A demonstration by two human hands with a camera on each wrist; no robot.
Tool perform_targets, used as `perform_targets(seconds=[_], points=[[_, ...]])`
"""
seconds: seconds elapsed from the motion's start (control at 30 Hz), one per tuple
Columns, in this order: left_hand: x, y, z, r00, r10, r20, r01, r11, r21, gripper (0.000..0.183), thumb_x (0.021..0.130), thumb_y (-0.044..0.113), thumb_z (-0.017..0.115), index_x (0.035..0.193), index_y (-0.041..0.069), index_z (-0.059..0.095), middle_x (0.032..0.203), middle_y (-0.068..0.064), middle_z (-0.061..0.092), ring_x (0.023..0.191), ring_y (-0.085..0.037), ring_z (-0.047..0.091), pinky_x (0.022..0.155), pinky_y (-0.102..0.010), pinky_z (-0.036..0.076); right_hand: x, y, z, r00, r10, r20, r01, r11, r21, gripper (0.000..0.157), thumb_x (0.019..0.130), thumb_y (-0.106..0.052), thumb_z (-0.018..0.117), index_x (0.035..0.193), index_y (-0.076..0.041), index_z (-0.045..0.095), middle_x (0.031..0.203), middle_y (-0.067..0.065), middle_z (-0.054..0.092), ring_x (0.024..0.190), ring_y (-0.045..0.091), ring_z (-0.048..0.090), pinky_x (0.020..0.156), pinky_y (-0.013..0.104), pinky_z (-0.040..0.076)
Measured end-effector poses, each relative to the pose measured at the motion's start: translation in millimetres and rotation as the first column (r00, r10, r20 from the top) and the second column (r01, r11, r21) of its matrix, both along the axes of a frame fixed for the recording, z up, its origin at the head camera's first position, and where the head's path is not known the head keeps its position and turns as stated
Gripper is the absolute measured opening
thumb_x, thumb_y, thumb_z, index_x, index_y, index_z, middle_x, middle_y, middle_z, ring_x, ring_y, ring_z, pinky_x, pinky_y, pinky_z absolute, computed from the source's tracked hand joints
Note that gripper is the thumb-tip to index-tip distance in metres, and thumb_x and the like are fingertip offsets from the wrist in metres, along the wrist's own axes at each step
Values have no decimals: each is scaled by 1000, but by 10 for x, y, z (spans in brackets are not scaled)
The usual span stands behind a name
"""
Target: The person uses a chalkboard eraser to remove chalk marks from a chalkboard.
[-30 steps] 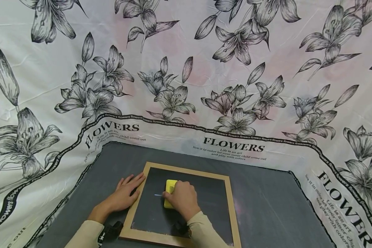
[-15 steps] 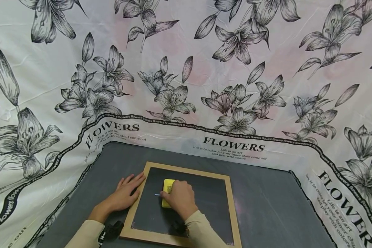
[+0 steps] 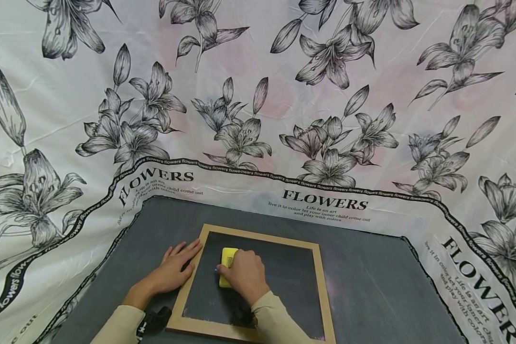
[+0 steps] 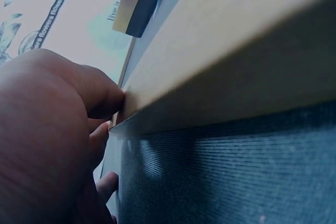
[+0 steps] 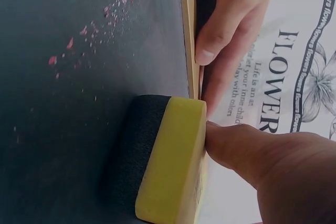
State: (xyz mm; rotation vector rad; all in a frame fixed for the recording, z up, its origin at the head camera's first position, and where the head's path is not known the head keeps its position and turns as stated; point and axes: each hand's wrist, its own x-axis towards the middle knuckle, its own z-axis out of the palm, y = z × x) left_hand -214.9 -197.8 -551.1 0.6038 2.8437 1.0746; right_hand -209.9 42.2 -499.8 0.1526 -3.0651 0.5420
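Observation:
A small chalkboard in a light wooden frame lies on the dark grey table. My right hand grips a yellow eraser on the board's left half, thumb on its near side. In the right wrist view the eraser has its black felt pad against the board. A short pale chalk mark shows by the thumb tip, partly covered. My left hand rests against the frame's left side with fingers spread; in the left wrist view, fingertips of that hand meet the frame's outer edge.
Pinkish crumbs are scattered on the board in the right wrist view. White flower-printed cloth rises behind and beside the grey tabletop. A black device sits at my left wrist.
My right hand has slid the eraser a little to the left over the pale chalk mark, and less of the mark shows. The left hand and board have stayed put.

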Motion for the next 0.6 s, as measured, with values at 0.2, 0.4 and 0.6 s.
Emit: perform_targets(seconds=[0.2, 0.4, 0.6], points=[[-15, -7, -33, 1000, -2, 1, 2, 1000, 3, 61, 110, 14, 59, 169, 9, 44, 179, -15, 34, 163, -56, 25, 125, -82, 6, 12, -56, 15, 1000, 3, 4, -3, 1000, -2, 56, 88, -56, 89, 99, -3, 77, 74, 3, 63, 62, 18, 61, 58, 36, 57], [-5, -14, -31, 1000, -8, -16, 8, 1000, 25, 61, 109, 14, 61, 168, 9, 46, 178, -17, 36, 161, -59, 26, 123, -84, 6, 10, -88, 15, 1000, 11, 15, -10, 1000, -16, 56, 88, -56, 88, 102, -2, 78, 76, 3, 64, 63, 17, 61, 59, 36, 58], [-79, -51, -233, 997, -3, -72, 7, 998, 59, 62, 109, 18, 61, 168, 14, 47, 177, -14, 39, 159, -59, 28, 123, -83, 7, 5, -129, 12, 1000, 16, 22, -15, 1000, -20, 58, 88, -56, 88, 107, -2, 79, 79, 3, 66, 65, 17, 62, 62, 36, 61]])
